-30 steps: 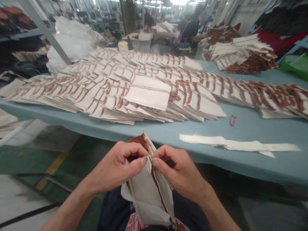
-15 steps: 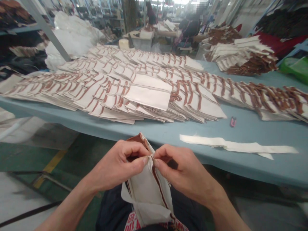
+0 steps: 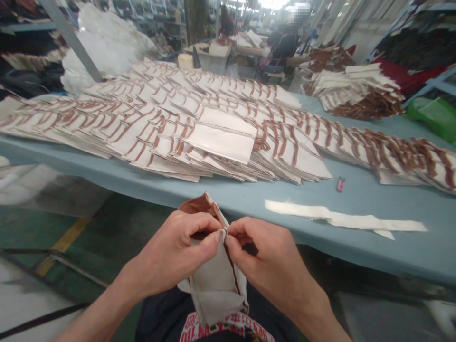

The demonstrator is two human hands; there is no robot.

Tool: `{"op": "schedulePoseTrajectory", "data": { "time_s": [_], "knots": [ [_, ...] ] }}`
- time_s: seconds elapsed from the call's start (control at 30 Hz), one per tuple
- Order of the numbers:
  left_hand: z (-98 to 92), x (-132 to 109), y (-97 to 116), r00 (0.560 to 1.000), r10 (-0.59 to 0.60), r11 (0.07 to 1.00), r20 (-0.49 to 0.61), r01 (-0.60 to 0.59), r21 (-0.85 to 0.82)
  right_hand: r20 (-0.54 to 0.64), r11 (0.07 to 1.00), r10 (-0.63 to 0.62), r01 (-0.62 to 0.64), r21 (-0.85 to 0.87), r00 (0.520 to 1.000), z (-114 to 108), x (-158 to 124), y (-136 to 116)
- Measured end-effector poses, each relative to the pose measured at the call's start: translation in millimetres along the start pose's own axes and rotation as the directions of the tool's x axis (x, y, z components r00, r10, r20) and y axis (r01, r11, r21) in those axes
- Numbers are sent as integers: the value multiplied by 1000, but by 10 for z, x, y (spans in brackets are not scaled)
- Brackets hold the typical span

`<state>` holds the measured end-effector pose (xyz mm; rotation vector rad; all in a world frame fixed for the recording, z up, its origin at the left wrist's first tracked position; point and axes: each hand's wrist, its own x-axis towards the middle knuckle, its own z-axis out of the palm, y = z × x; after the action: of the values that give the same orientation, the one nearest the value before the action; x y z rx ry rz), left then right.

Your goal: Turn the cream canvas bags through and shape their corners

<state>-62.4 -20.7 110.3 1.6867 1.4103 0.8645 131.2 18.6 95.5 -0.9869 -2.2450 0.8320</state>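
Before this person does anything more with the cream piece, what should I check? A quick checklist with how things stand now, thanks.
1. Left hand pinching the fabric piece: ok, thumb and fingers at its edge.
2. Right hand gripping it too: ok, close beside the left.
3. Fabric piece apart from the stacked pieces: ok, held nearer the body.
4. Small pink object away from the hands: ok, lying on the table.
5. White strip smooth and straight: not ok, it is kinked.
6. Fabric between the fingertips lined up: cannot tell, fingers cover it.
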Motion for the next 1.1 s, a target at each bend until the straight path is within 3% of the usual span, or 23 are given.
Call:
{"op": "schedulePoseTrajectory", "data": {
  "time_s": [0.27,0.47,0.67,0.87,1.0,1.1],
  "knots": [
    [3,-57,44,1000,10,1000,8,-10,-3,-3,999,-9,9,33,1000,-18,5,-37],
    [-32,-81,33,987,-48,993,153,63,-97,119,965,90,-116,237,989,-52,8,-41],
    [-66,-115,29,962,-132,979,241,165,-123,123,999,9,-15,43,992,-138,2,-108],
    [-96,-98,70,957,-23,984,290,73,-165,35,988,-111,115,-105,993,-148,-54,-138],
    [-72,-75,45,960,-27,994,279,56,-98,75,991,-50,59,-121,996,-167,-20,-89],
    [-10,-59,3,981,19,996,194,-35,77,97,987,5,11,-160,995,-138,11,-17]
  ]
}}
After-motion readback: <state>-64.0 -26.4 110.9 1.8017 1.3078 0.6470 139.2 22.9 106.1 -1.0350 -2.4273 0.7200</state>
